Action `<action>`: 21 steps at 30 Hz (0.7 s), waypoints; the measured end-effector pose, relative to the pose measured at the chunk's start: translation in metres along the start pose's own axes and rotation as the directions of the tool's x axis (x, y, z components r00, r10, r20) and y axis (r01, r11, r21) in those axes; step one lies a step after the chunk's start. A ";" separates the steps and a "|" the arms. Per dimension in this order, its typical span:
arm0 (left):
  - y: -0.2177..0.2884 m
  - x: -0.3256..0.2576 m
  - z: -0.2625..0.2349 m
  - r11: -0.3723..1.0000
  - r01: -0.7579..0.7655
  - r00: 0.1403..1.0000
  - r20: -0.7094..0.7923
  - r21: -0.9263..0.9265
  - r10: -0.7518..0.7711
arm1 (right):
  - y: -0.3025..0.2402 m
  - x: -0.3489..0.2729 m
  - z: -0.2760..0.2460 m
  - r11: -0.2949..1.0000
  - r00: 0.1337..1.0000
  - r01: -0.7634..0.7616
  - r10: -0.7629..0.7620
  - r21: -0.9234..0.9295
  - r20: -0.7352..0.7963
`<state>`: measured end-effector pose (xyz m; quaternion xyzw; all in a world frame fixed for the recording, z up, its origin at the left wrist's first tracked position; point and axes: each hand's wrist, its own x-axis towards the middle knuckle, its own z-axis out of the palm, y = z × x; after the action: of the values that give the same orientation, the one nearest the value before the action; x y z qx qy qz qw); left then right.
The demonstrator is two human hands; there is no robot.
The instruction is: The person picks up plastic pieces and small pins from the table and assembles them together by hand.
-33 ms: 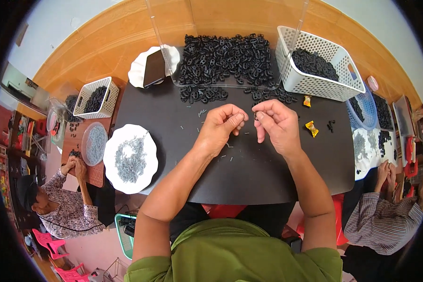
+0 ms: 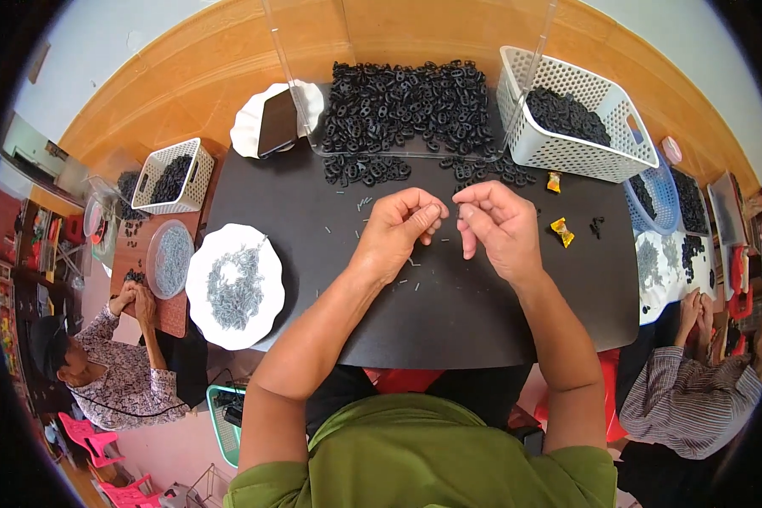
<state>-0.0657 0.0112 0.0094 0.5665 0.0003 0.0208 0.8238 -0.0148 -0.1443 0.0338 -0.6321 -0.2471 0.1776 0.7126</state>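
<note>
Both my hands are raised over the dark table, a short gap between them. My left hand (image 2: pixel 404 227) is closed, its thumb pressed against curled fingers; whatever it may hold is hidden. In my right hand (image 2: pixel 498 227) the thumb and forefinger come together, the other fingers curled below. A tiny dark bit seems to show at these fingertips, too small to name. Beyond the hands lie small black plastic pieces with holes (image 2: pixel 368 169), in front of a clear bin (image 2: pixel 411 155) heaped with more of them. Several thin grey pins (image 2: pixel 365 203) are scattered near my left hand.
A white scalloped plate (image 2: pixel 274 292) of grey pins stands at left. Behind it, a phone (image 2: pixel 278 124) rests on another white plate (image 2: pixel 244 131). A white basket (image 2: pixel 567 157) of black pieces and yellow wrapped sweets (image 2: pixel 561 231) are at right. Co-workers sit on both sides.
My right thumb and forefinger have shifted slightly, and the dark bit between them shows less. My left hand has stayed in place.
</note>
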 end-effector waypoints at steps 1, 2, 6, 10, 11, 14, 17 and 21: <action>0.000 -0.001 0.001 1.000 0.002 1.000 0.000 -0.002 -0.002 | 0.001 -0.001 0.002 1.000 1.000 0.012 -0.012 0.027 0.013; 0.000 -0.001 0.002 1.000 -0.002 1.000 -0.003 -0.027 0.002 | 0.002 -0.002 0.004 0.998 0.999 0.024 -0.025 0.053 0.025; 0.000 -0.002 0.002 0.998 -0.039 0.999 0.016 -0.052 0.039 | 0.005 -0.001 0.005 0.999 0.999 0.041 -0.041 0.028 0.014; 0.002 -0.003 0.003 0.999 -0.053 0.999 0.014 -0.001 0.053 | 0.004 -0.001 0.004 0.999 0.999 0.032 -0.033 0.021 0.005; 0.002 -0.003 0.003 0.998 -0.061 0.998 0.015 0.031 0.060 | 0.005 -0.001 0.005 0.999 0.999 0.036 -0.036 0.033 0.009; 0.004 -0.006 0.002 0.994 -0.069 0.998 0.004 0.089 0.069 | 0.005 -0.001 0.010 0.999 0.999 0.038 -0.038 0.039 0.008; 0.007 -0.004 0.008 0.987 -0.074 0.997 0.009 0.144 0.073 | 0.002 -0.003 0.006 0.998 0.998 0.056 -0.056 0.031 -0.018; 0.007 -0.006 0.004 0.957 -0.097 0.995 -0.006 0.274 0.103 | 0.010 -0.003 0.007 0.981 0.983 0.184 -0.184 -0.064 0.009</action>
<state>-0.0715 0.0096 0.0176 0.6738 -0.0171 0.0680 0.7356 -0.0204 -0.1389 0.0243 -0.6291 -0.3112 0.1038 0.7047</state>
